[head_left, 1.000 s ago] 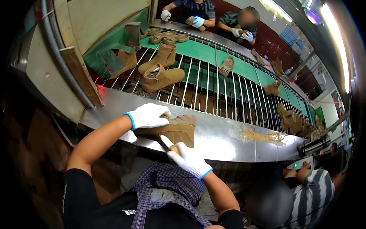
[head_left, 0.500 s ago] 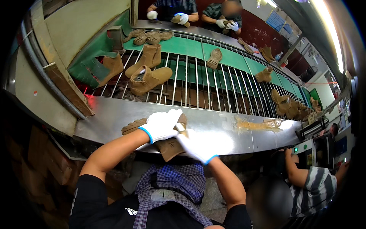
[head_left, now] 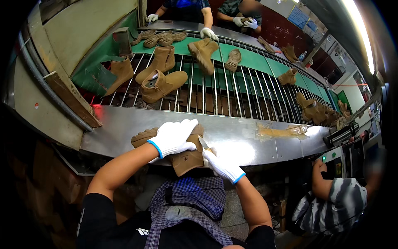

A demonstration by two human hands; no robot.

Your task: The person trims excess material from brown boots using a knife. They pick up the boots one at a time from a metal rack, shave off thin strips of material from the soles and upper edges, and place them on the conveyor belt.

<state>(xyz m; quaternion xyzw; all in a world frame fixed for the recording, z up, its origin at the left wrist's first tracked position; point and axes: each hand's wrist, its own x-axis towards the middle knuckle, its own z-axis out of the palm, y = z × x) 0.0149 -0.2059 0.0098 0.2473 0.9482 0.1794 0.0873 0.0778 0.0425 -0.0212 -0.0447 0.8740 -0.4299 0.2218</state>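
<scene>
The tan ankle boot (head_left: 185, 161) lies on its side under your hands at the counter's near edge, its lugged sole (head_left: 141, 137) on the left and its shaft reaching past the edge toward you. It is probably light, with a stiff, grippy sole and a softer upper that likely dents or scuffs under pressure, so the firm sole edge and heel look like the best places to take hold. Your left hand (head_left: 172, 139) has its grip on the boot, pressing from above with the thumb lower; your right hand (head_left: 222, 164) has its grip around a short-bladed knife (head_left: 202, 142), the blade just beside the boot. Beneath is a shiny metal counter (head_left: 112, 128), probably slick, with a patch of brown tape (head_left: 284, 132) to the right. Beyond run metal rods (head_left: 251, 101) bearing more boots, and a green strip (head_left: 259, 64). Across it, a co-worker's gloved hand (head_left: 209, 34) touches another boot (head_left: 203, 54); a dark red wall (head_left: 275, 35) stands behind.
</scene>
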